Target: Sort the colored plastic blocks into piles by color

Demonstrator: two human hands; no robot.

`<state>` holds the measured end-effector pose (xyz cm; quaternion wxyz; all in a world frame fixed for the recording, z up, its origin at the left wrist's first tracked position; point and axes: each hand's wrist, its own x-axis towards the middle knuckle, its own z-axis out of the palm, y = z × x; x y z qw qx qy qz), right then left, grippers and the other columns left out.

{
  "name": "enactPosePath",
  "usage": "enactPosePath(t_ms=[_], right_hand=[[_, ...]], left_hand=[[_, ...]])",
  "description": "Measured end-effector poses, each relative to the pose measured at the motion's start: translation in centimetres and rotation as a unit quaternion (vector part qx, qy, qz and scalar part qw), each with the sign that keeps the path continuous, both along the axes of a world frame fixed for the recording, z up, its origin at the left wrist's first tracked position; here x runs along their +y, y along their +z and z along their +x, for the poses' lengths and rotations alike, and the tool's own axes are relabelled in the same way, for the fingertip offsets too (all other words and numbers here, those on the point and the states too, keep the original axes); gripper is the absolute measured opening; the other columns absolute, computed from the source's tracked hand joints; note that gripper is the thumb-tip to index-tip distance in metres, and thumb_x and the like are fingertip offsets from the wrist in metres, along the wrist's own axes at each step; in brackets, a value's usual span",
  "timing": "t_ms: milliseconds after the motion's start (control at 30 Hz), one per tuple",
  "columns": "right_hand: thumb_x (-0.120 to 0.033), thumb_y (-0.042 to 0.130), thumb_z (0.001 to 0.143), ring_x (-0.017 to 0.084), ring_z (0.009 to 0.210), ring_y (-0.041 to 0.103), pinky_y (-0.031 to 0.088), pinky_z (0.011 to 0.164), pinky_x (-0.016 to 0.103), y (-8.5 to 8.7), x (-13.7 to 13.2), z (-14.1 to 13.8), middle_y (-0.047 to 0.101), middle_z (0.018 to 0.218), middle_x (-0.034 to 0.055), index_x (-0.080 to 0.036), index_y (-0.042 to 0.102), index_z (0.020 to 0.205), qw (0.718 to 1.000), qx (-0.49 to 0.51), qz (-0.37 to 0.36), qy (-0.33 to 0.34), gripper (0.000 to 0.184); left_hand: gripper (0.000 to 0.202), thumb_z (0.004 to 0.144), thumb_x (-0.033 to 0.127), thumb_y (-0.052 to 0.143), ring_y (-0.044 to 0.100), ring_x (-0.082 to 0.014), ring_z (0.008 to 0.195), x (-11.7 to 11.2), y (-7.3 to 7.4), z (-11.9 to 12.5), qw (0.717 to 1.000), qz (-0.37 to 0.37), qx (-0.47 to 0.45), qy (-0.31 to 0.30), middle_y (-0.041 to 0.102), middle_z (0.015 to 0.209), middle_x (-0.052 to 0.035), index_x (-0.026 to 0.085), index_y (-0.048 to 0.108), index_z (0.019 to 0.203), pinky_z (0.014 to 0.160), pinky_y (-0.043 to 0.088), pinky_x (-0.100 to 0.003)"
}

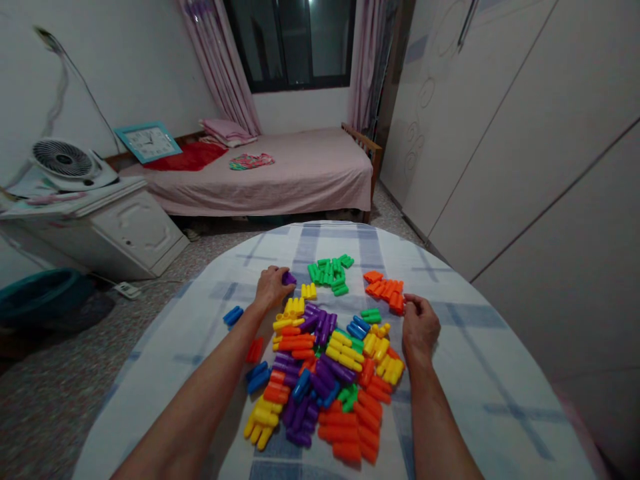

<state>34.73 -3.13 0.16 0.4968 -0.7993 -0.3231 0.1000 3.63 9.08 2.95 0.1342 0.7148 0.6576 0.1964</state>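
Note:
My left hand (271,288) is closed on a purple plastic block (289,278) at the left of the table, just past the main heap. On the other side, my right hand (421,327) has its fingers pinched at an orange plastic block (397,304), at the near end of a small orange group (383,285). Between my arms lies a mixed heap of tube-shaped blocks, with purple blocks (325,373), yellow blocks (345,350) and orange blocks (343,427). Beyond the heap, green blocks (327,272) lie gathered together.
A blue-and-white checked cloth covers the round table (480,373). Stray blue blocks (233,315) lie left of my left forearm. Past the table stand a bed (310,167), a white cabinet (135,223) with a fan (70,163), and a wardrobe (500,167).

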Motion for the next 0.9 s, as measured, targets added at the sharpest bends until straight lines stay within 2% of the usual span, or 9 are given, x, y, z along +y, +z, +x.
enactPosePath(t_ms=[167, 300, 400, 533, 600, 700, 800, 833, 900], right_hand=[[-0.03, 0.041, 0.075, 0.02, 0.077, 0.057, 0.038, 0.072, 0.029, 0.0, 0.0, 0.0, 0.069, 0.089, 0.007, -0.021, 0.069, 0.092, 1.0, -0.006, 0.003, 0.002, 0.034], [-0.03, 0.041, 0.075, 0.02, 0.077, 0.057, 0.037, 0.072, 0.029, 0.1, 0.0, -0.1, 0.069, 0.089, 0.0069, -0.021, 0.069, 0.092, 1.0, -0.002, -0.002, 0.0, 0.034], [-0.03, 0.041, 0.075, 0.02, 0.078, 0.057, 0.037, 0.071, 0.029, 0.1, 0.0, -0.1, 0.069, 0.09, 0.0068, -0.021, 0.069, 0.092, 1.0, -0.001, -0.001, -0.002, 0.034], [-0.031, 0.043, 0.075, 0.021, 0.077, 0.057, 0.036, 0.069, 0.03, 0.1, -0.1, -0.1, 0.069, 0.091, 0.0055, -0.023, 0.07, 0.093, 1.0, 0.004, -0.015, -0.006, 0.033], [-0.032, 0.043, 0.075, 0.02, 0.077, 0.056, 0.036, 0.068, 0.03, 0.1, -0.1, -0.1, 0.069, 0.091, 0.0055, -0.024, 0.07, 0.094, 1.0, 0.007, -0.018, -0.004, 0.034], [-0.031, 0.042, 0.075, 0.02, 0.077, 0.057, 0.037, 0.07, 0.03, 0.1, -0.1, -0.1, 0.069, 0.09, 0.0064, -0.022, 0.07, 0.093, 1.0, 0.007, -0.006, 0.001, 0.034], [-0.03, 0.041, 0.074, 0.02, 0.078, 0.057, 0.037, 0.071, 0.03, 0.2, 0.1, -0.2, 0.069, 0.09, 0.0071, -0.02, 0.069, 0.093, 1.0, 0.003, 0.0, 0.002, 0.035], [-0.03, 0.041, 0.073, 0.021, 0.078, 0.056, 0.037, 0.071, 0.03, 0.2, 0.1, -0.2, 0.069, 0.09, 0.0072, -0.02, 0.07, 0.092, 1.0, 0.002, -0.001, 0.0, 0.036], [-0.03, 0.041, 0.073, 0.02, 0.076, 0.056, 0.037, 0.071, 0.03, 0.3, 0.1, -0.2, 0.069, 0.089, 0.0072, -0.02, 0.07, 0.092, 1.0, 0.001, -0.008, -0.003, 0.036]], left_hand=[[0.055, 0.073, 0.039, 0.064, 0.062, -0.0227, 0.091, -0.4, 1.8, 1.0, 0.996, -0.036, -0.083, -0.002, 0.065, 0.103, -0.0114, 0.012, 0.059, 0.121, 0.079, 0.05, -0.033], [0.057, 0.067, 0.042, 0.07, 0.06, -0.0208, 0.093, -3.8, 3.9, 2.5, 0.964, -0.039, -0.242, -0.107, 0.062, 0.109, -0.0079, 0.018, 0.061, 0.117, 0.081, 0.05, -0.033], [0.056, 0.063, 0.039, 0.075, 0.058, -0.023, 0.099, -7.0, 4.7, 4.0, 0.959, -0.016, -0.205, -0.195, 0.061, 0.109, -0.0075, 0.021, 0.063, 0.115, 0.089, 0.047, -0.038], [0.06, 0.061, 0.039, 0.079, 0.053, -0.0275, 0.11, -9.3, 4.6, 4.9, 0.959, 0.0, -0.158, -0.237, 0.059, 0.116, -0.0097, 0.023, 0.063, 0.117, 0.097, 0.041, -0.043], [0.053, 0.068, 0.042, 0.073, 0.051, -0.0264, 0.116, -9.5, 4.6, 4.1, 0.959, 0.008, -0.197, -0.205, 0.057, 0.123, -0.0086, 0.024, 0.063, 0.117, 0.101, 0.04, -0.042], [0.039, 0.079, 0.045, 0.059, 0.053, -0.0242, 0.115, -9.3, 4.2, 1.7, 0.957, 0.071, -0.277, -0.044, 0.059, 0.12, -0.0083, 0.021, 0.065, 0.109, 0.098, 0.042, -0.041], [0.04, 0.08, 0.048, 0.055, 0.059, -0.0234, 0.104, -9.7, 2.8, -0.5, 0.938, 0.103, -0.32, 0.087, 0.064, 0.11, -0.0095, 0.017, 0.066, 0.102, 0.091, 0.047, -0.039], [0.041, 0.08, 0.048, 0.054, 0.06, -0.023, 0.102, -10.0, 2.2, -0.9, 0.936, 0.096, -0.325, 0.097, 0.065, 0.108, -0.0096, 0.016, 0.065, 0.102, 0.09, 0.048, -0.038], [0.041, 0.082, 0.048, 0.053, 0.062, -0.0222, 0.1, -10.7, 0.9, -1.0, 0.941, 0.068, -0.325, 0.069, 0.067, 0.108, -0.0094, 0.015, 0.065, 0.104, 0.089, 0.049, -0.036]])
